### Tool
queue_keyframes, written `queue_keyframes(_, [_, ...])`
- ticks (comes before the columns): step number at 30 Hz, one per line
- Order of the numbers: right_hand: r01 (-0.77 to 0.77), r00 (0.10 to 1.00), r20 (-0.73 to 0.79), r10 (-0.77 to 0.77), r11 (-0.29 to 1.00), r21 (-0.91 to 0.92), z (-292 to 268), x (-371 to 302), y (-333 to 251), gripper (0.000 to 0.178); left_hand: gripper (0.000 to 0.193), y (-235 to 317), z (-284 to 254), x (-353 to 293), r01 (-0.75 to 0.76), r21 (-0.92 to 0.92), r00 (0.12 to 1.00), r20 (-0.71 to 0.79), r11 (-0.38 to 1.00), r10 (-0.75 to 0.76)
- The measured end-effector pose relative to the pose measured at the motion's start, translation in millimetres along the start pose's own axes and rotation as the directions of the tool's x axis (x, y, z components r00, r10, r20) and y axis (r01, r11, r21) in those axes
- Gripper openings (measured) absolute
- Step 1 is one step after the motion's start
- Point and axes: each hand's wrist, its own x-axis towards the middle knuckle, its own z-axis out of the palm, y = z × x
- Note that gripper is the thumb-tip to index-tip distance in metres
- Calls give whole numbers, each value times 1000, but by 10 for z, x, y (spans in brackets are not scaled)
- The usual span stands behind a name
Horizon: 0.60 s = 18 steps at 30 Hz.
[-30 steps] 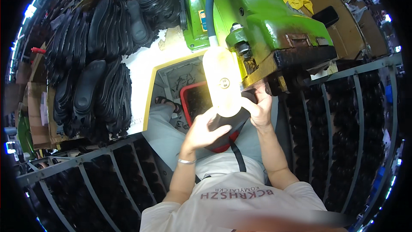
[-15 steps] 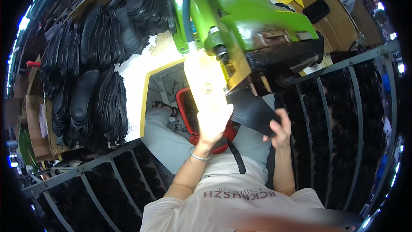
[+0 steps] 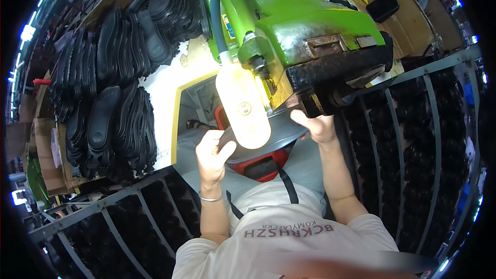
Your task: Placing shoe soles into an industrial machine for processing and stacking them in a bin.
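Observation:
I hold a dark grey shoe sole [image 3: 281, 132] flat in front of me, under the head of a green machine [image 3: 305, 15]. My left hand [image 3: 213, 154] grips its left end. My right hand [image 3: 315, 124] grips its right end, close under the machine's dark rusty working part [image 3: 336, 80]. A bright lamp [image 3: 243, 106] on the machine hides the middle of the sole.
Stacks of black soles [image 3: 111, 88] lie on the bench at the left. Metal racks packed with black soles stand at the lower left [image 3: 119, 232] and at the right [image 3: 413, 165]. A red seat or bin [image 3: 263, 168] is below the sole. A blue hose [image 3: 217, 5] runs down the machine.
The sole went from held low at my right, tilted, to level under the machine head. My right hand rose to the machine's working part; my left hand moved to the sole's left end.

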Motion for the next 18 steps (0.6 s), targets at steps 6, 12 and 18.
queue_keyframes(6, [40, 995, 93, -36, 999, -34, 185, 78, 107, 60, 29, -410, -256, -298, 145, 118, 989, 25, 982, -149])
queue_keyframes(12, [81, 996, -49, -81, 997, 8, 119, 39, 191, 67, 25, -785, 188, -477, 266, 184, 962, 13, 946, -273])
queue_keyframes(18, [250, 879, -408, -247, 967, -47, -628, -111, 110, 25, 22, -227, 696, 84, -323, 472, 946, 130, 820, 298])
